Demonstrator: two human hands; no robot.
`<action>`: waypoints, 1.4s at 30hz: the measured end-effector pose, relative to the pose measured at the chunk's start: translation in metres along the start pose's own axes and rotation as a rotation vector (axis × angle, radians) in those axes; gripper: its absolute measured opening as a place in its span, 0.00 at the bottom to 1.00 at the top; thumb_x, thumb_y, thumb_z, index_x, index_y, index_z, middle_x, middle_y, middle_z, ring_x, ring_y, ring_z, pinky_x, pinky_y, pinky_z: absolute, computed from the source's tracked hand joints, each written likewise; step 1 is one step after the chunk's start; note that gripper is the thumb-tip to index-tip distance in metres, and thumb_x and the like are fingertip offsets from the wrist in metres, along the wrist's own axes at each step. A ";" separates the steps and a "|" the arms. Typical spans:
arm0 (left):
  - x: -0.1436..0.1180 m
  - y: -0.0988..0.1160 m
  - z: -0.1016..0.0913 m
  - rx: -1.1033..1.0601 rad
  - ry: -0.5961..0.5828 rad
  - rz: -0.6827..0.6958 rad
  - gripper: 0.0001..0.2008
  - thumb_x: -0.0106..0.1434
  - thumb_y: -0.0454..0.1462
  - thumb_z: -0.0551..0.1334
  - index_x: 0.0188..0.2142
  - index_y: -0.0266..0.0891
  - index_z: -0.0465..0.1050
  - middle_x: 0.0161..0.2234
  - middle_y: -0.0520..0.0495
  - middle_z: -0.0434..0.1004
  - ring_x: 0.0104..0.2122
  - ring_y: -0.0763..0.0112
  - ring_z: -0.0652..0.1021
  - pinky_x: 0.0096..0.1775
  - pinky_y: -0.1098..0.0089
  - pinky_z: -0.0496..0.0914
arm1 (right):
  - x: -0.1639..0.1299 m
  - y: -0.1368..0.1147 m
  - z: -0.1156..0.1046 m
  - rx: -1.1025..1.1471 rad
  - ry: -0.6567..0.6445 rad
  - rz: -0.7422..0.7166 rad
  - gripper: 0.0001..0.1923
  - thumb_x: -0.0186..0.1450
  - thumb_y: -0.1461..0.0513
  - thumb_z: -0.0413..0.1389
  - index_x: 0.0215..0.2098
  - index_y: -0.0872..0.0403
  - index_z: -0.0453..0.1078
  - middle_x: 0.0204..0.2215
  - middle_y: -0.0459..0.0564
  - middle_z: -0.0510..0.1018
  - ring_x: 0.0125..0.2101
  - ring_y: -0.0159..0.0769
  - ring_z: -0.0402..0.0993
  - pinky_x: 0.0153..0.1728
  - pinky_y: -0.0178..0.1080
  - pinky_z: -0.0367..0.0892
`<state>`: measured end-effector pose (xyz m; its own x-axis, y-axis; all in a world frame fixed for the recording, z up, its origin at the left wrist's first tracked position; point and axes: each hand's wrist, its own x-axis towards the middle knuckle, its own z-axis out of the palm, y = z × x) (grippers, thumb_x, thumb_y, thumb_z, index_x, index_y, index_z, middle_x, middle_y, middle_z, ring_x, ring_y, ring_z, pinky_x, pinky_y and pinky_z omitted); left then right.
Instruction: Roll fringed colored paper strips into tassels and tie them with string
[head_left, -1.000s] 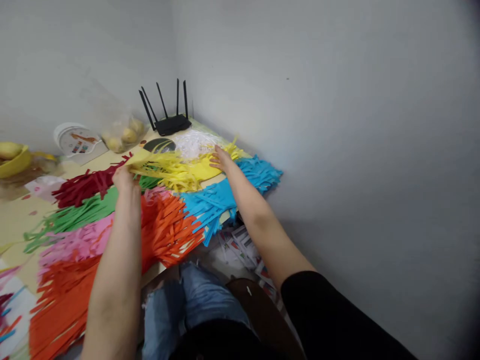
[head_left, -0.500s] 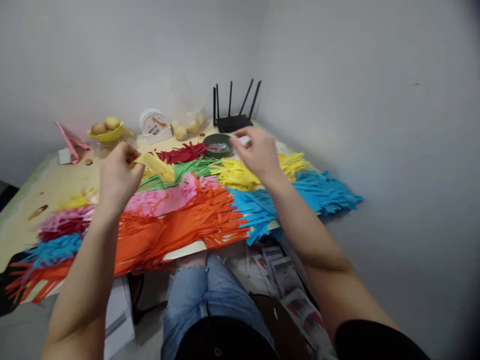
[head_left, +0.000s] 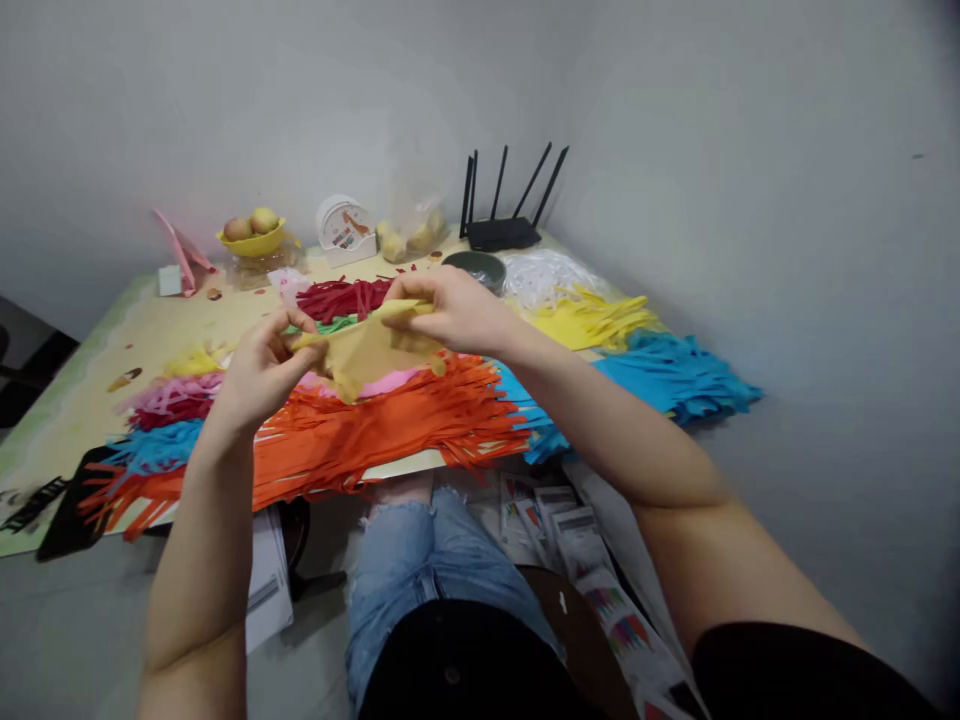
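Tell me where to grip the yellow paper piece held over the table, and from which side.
Grip the yellow paper along its top edge, at the two ends, coming from above. It hangs limp, stretched between the left hand and right hand, with its lower part sagging loose over the orange strips; pinching lower would likely crumple it.

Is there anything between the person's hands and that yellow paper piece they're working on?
Nothing visible. The left hand and the right hand both already pinch the yellow fringed paper, one at each end, holding it in the air above the orange paper strips on the table.
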<state>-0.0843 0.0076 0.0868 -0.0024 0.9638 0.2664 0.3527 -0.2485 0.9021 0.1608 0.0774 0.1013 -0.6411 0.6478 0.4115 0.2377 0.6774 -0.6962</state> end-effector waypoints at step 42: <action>-0.021 -0.005 0.028 0.308 -0.088 0.234 0.10 0.59 0.41 0.69 0.38 0.40 0.77 0.29 0.49 0.74 0.30 0.69 0.73 0.32 0.70 0.67 | -0.056 0.016 -0.004 -0.158 0.050 -0.150 0.13 0.66 0.64 0.56 0.49 0.56 0.71 0.48 0.55 0.80 0.46 0.38 0.75 0.46 0.39 0.66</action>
<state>-0.0597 -0.0084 0.0669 0.1869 0.8924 0.4108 0.5982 -0.4351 0.6729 0.2036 0.0531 0.0693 -0.6416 0.5498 0.5349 0.2562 0.8109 -0.5261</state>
